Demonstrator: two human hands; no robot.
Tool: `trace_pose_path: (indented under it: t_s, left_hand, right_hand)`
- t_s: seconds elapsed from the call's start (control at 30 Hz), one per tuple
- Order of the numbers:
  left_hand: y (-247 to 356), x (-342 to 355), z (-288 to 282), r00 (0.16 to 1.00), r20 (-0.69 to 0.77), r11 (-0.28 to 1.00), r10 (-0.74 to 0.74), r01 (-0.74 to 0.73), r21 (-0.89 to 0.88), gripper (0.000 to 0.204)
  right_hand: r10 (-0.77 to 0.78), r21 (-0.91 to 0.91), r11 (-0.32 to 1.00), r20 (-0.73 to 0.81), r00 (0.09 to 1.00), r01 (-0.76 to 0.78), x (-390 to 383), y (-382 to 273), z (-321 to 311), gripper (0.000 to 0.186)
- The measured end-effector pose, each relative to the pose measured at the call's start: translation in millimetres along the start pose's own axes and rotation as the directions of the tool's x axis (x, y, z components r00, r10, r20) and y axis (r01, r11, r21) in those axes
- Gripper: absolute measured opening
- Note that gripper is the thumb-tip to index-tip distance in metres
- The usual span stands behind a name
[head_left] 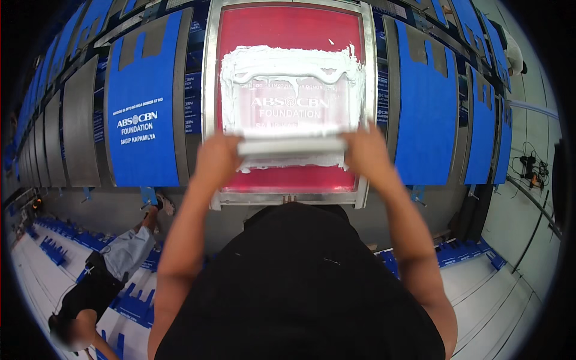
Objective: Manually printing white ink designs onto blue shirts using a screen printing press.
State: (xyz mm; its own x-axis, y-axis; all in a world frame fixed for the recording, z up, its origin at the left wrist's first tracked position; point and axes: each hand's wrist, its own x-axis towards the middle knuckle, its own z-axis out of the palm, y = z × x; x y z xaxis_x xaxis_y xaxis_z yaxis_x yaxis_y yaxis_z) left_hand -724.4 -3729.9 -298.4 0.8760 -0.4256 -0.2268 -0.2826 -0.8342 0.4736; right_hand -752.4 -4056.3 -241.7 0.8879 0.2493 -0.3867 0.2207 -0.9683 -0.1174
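Both my hands grip a white squeegee by its two ends. My left hand is closed round its left end, and my right hand round its right end; both are slightly blurred. The squeegee lies across the near part of a screen-printing frame with a metal rim and a red mesh. Thick white ink is heaped beyond the squeegee and smeared along the sides of the pale stencil area. White lettering shows through the mesh there. A thin line of ink lies on the near side of the squeegee.
A blue bag with white print lies flat on a grey board left of the frame. Another blue bag lies to the right, with more beyond both. Behind at lower left, a person bends near blue bags spread on a white surface.
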Motion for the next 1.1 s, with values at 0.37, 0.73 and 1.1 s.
trace_pose_path:
  t_s: [0.37,0.73,1.1]
  left_hand:
    - [-8,148,-38,0.984,-0.171,0.987,0.049,-0.021,0.162,0.034]
    - [11,-43,49,0.943,-0.274,0.978,0.191,-0.208,-0.034,0.038]
    - [-3,84,-26,0.998,-0.055,0.998,0.002,0.001,0.067,0.040]
  right_hand:
    - [0.053,-0.051,0.997,-0.210,0.976,-0.065,130,61,-18,0.039]
    - [0.056,0.135,0.990,-0.186,0.981,-0.031,-48,-12,67,0.044]
    - [0.122,0.041,0.992,-0.017,0.992,-0.122,61,24,-26,0.042]
